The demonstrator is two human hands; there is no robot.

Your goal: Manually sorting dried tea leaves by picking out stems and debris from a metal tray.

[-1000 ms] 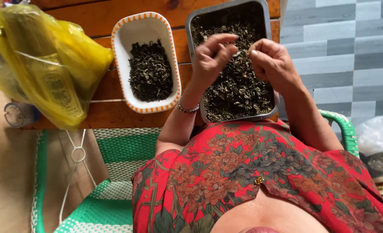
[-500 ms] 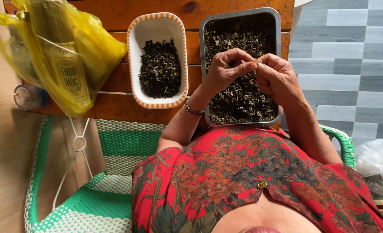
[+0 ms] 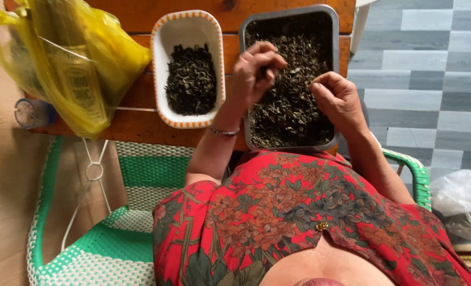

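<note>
A grey rectangular tray (image 3: 291,11) full of dark dried leaves sits on an orange wooden table (image 3: 140,124). My left hand (image 3: 252,74), with a bracelet at the wrist, hovers over the tray's left half and pinches a small dark bit of leaf between its fingertips. My right hand (image 3: 340,98) is over the tray's right side, fingers curled and tips together, with nothing visible in them. Left of the tray stands a white oblong dish with an orange rim (image 3: 160,63), holding a smaller heap of the same dark leaves.
A yellow plastic bag (image 3: 81,58) lies on the table's left end, with a small clear jar (image 3: 31,112) beside it. I sit on a green and white woven chair (image 3: 103,238). A clear plastic bag (image 3: 463,201) lies on the grey tiled floor at right.
My hands were joined over the tray, working on one piece; now they are apart. The left hand has lifted toward the dish side with a bit of leaf, and the right has dropped lower.
</note>
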